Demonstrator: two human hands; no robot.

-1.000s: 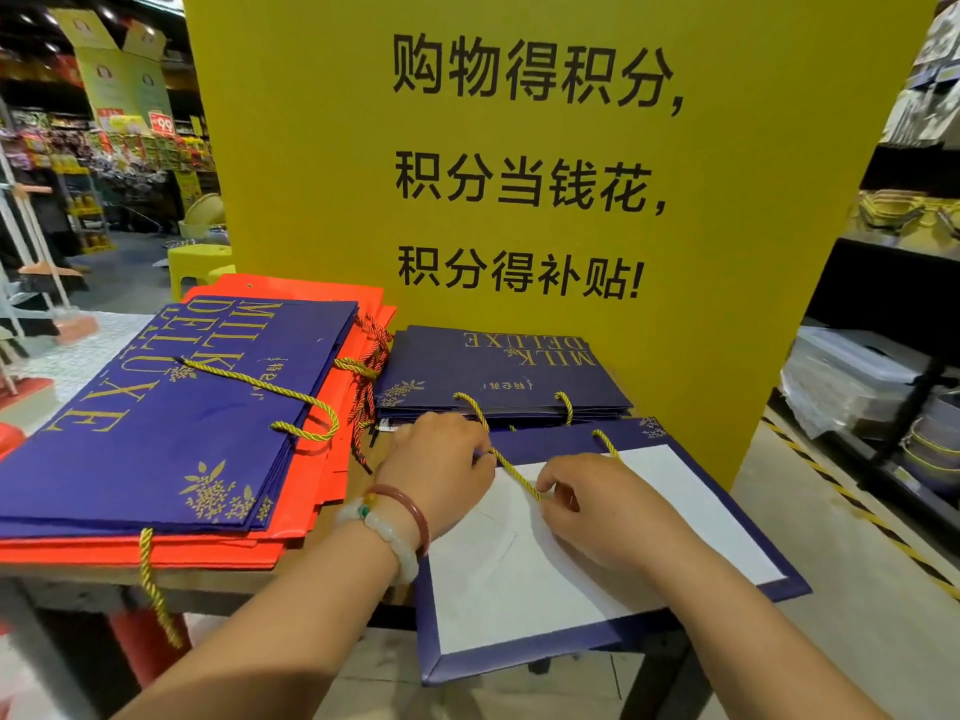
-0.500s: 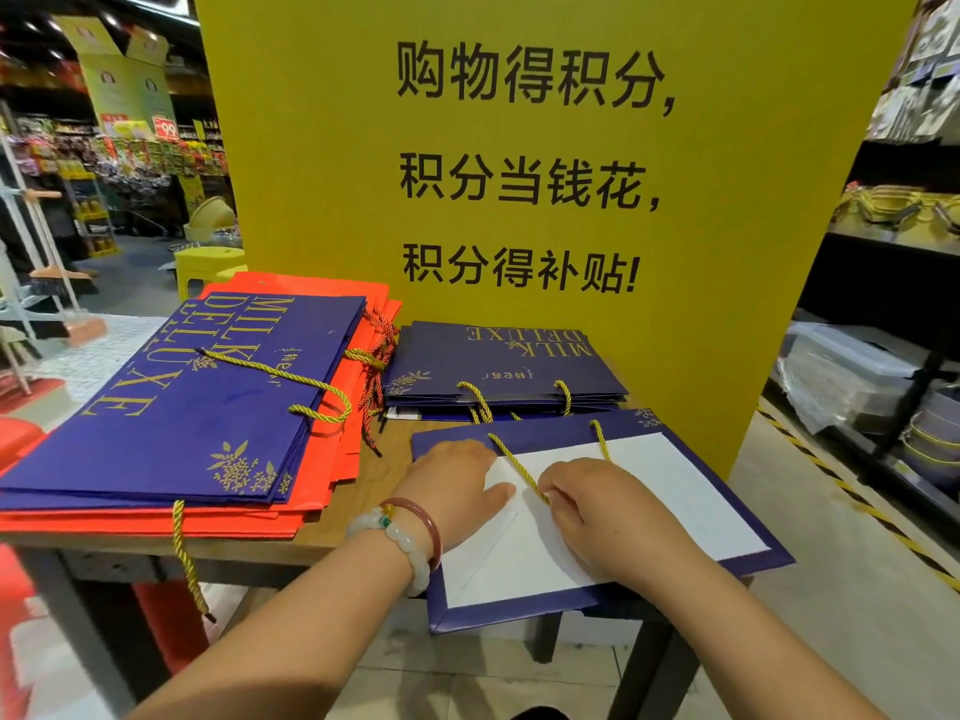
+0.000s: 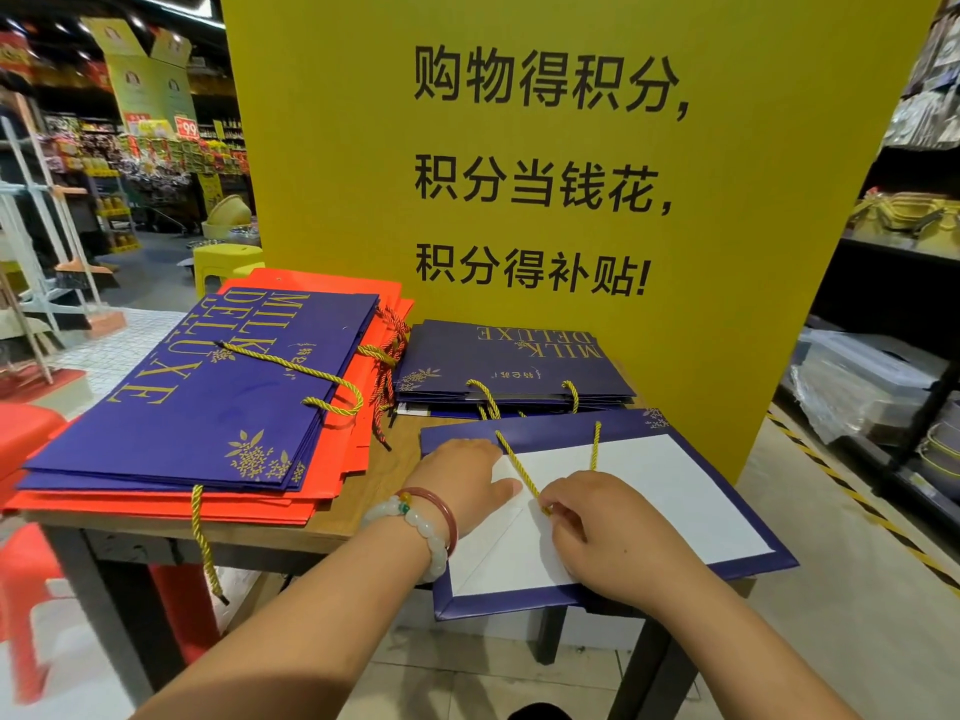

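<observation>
Flat navy paper gift bag [image 3: 675,491], white panel facing up, lies at the front-right corner of the wooden surface [image 3: 384,491], with its near edge overhanging a bit. Left hand [image 3: 462,480] rests on the bag's top-left corner, fingers laid fairly straight, thumb out, pressing it down. Right hand [image 3: 608,532] pinches the twisted gold rope handle [image 3: 514,467] at its loop end, approx. mid-panel. The rope runs up to the bag's top edge.

Judging by this, the bag is already flat and the handle is the step in hand, prob. the last bit.

Done so far: small stack of navy bags [image 3: 509,366] just behind, plus bigger navy stack [image 3: 234,387] on orange-red bags [image 3: 358,439] at left.

To do: lay the handle flat, then put the bag on a pile.
</observation>
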